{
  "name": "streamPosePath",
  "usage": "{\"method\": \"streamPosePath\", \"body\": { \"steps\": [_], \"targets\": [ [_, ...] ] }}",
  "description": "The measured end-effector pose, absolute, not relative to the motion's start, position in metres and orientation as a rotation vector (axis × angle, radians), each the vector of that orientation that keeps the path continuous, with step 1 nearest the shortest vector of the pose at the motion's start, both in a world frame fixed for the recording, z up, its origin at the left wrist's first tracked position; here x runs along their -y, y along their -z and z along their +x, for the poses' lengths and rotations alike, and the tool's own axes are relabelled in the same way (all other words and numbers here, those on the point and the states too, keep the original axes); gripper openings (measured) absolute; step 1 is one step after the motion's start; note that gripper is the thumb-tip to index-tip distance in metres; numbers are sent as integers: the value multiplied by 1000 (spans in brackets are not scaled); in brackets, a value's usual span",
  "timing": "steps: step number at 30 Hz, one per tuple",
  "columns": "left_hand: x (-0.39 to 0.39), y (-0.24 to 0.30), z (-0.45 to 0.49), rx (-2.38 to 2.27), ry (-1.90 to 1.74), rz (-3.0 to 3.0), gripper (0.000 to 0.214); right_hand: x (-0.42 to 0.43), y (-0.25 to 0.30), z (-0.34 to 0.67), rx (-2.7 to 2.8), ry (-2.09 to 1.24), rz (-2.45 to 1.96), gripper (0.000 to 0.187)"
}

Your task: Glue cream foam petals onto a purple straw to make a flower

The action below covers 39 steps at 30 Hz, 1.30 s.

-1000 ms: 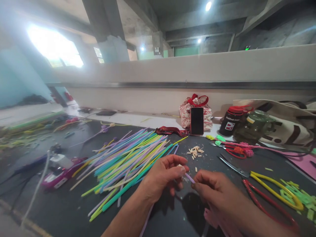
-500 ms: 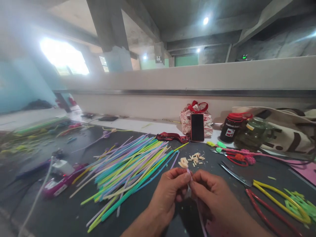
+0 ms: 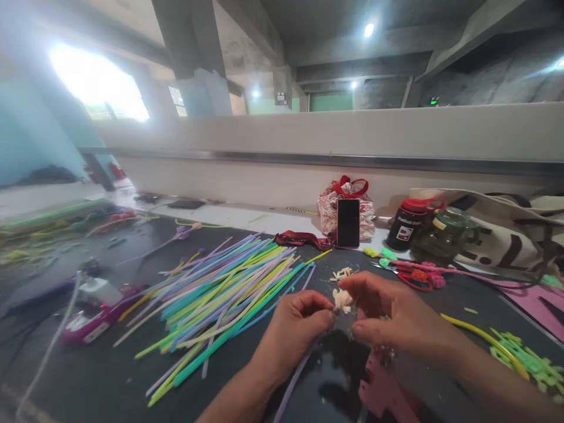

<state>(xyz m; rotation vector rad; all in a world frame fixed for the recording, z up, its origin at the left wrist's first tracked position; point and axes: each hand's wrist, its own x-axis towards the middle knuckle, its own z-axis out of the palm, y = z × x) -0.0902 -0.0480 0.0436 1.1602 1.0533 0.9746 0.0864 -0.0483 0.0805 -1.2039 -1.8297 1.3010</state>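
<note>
My left hand [image 3: 295, 329] pinches the top of a thin lilac stem [image 3: 293, 379] that runs down toward me. At the stem's tip sits a small cream flower head [image 3: 342, 299]. My right hand [image 3: 392, 314] is curled beside it, fingers touching the cream flower head from the right. Both hands hover over the dark table [image 3: 110, 364], just in front of a little heap of cream cut pieces [image 3: 342, 273].
A fan of several coloured thin rods [image 3: 224, 288] lies left of my hands. A pink glue gun [image 3: 94, 317] sits at far left. Red-handled scissors [image 3: 409, 276], a phone [image 3: 348, 222] against a red patterned bag [image 3: 348, 200], jars [image 3: 443, 235] and green cut shapes [image 3: 524, 358] are to the right.
The stem has been turned upright so the cream flower head shows between my fingers. My right hand has moved up from the stem to the flower head.
</note>
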Motion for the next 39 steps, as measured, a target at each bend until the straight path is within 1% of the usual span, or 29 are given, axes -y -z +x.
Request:
{"method": "streamPosePath", "body": {
  "steps": [2,6,13,17,22,27,32,39],
  "targets": [
    [48,-42,-90,-1045,-953,1208,8,49,-81,85,1864,-1260,-1239,42],
    [47,-38,-90,-1033,-939,1269,9,50,-83,87,1960,-1066,-1280,44],
    [47,-36,-88,-1045,-787,1177,8,50,-79,87,2058,-942,-1298,43],
    [47,-35,-87,-1045,-862,1307,5,49,-75,83,2106,-885,-1303,44],
    [45,-31,-89,-1047,-872,1369,14,50,-74,83,2090,-849,-1299,36],
    [45,-35,-89,-1077,-824,1338,19,51,-70,86,2157,-765,-1296,46],
    [47,-40,-88,-1113,-767,1264,19,50,-65,89,2217,-615,-1251,44],
    [45,-34,-89,-1092,-724,1268,21,49,-65,89,2275,-733,-1226,40]
  ]
}}
